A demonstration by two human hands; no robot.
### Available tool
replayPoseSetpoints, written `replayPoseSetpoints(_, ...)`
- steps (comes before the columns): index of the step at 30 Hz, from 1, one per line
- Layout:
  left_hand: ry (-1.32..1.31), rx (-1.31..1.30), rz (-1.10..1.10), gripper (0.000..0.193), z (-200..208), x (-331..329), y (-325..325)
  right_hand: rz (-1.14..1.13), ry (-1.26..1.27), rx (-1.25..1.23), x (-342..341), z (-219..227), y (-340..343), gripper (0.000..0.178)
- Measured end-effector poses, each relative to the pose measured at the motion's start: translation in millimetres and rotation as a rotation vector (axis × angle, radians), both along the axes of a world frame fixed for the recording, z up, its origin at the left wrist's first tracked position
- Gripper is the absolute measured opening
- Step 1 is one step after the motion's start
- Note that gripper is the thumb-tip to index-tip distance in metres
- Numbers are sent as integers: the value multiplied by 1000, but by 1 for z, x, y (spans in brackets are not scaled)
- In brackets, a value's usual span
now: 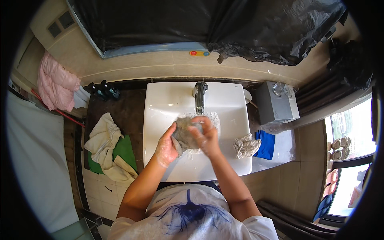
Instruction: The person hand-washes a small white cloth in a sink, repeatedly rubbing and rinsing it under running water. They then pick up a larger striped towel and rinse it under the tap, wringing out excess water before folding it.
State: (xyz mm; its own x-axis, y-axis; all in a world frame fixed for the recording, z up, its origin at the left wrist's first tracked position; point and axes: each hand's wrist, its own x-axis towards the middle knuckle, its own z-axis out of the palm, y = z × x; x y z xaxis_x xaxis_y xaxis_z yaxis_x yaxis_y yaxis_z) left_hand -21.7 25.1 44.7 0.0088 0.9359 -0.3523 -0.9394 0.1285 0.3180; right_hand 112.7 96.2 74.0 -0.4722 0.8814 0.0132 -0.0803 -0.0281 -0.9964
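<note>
My left hand (166, 148) is closed on a grey cloth (182, 134) over the middle of the white sink (160, 96). My right hand (207, 138) is at the cloth's right side, but it is blurry, so I cannot tell if it is pinching. The tap (200, 98) stands at the sink's back edge, with white bubbles (216, 120) in front. A crumpled beige cloth (245, 146) lies on the sink's right edge.

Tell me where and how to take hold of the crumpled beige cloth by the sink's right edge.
Pinch the crumpled beige cloth by its bunched middle, coming from above and the left with the right hand. It lies in a loose heap, so the folds should gather easily; its right side meets the blue cloth, which a grasp from there might catch.
</note>
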Motion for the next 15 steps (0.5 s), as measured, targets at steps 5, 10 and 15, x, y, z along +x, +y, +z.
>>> replayPoseSetpoints(5,-359,426,-209,41,-100,-11,44,-81,-404,698,-43,4,-56,20)
replayPoseSetpoints(10,-1,-197,140,31,11,48,8,-350,-588,571,-31,-46,9,26)
replayPoseSetpoints(15,102,-98,-13,38,-11,37,10,-278,-484,690,-34,-28,-17,27)
